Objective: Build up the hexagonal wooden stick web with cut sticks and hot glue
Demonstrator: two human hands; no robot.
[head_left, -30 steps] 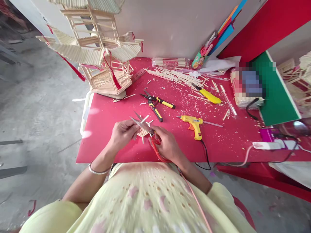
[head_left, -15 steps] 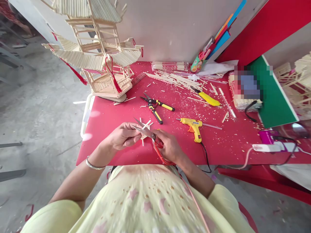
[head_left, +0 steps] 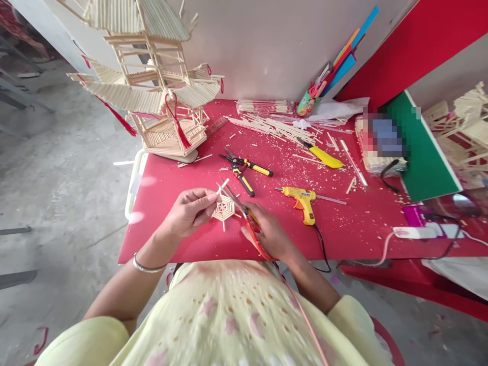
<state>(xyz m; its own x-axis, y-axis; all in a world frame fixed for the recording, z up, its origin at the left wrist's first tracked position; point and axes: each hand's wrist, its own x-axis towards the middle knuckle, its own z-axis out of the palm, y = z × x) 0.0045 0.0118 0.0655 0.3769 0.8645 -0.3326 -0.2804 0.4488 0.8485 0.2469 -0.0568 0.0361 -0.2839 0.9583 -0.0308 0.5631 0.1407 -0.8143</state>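
Note:
Between thumb and fingers, my left hand (head_left: pixel 192 211) pinches a short pale wooden stick (head_left: pixel 223 187). Scissors (head_left: pixel 251 229) with red-orange handles are in my right hand (head_left: pixel 270 231), their blades pointing up and left beside the stick. Under both hands, a small web-shaped hexagon of thin sticks (head_left: pixel 223 209) lies on the red table (head_left: pixel 160 203), its spokes sticking out past the rim. My left fingers cover part of its left side.
A stick pagoda model (head_left: pixel 171 132) with red tassels stands at the back left. Pliers (head_left: pixel 244 170), a yellow glue gun (head_left: pixel 303 199), a yellow utility knife (head_left: pixel 324 156) and a heap of loose sticks (head_left: pixel 270 127) lie beyond my hands. A power strip (head_left: pixel 415 232) is at the right.
The scissor blades have drawn back from my left fingertips and point more upward. The pinched stick now shows clearly, and more of the hexagon is uncovered.

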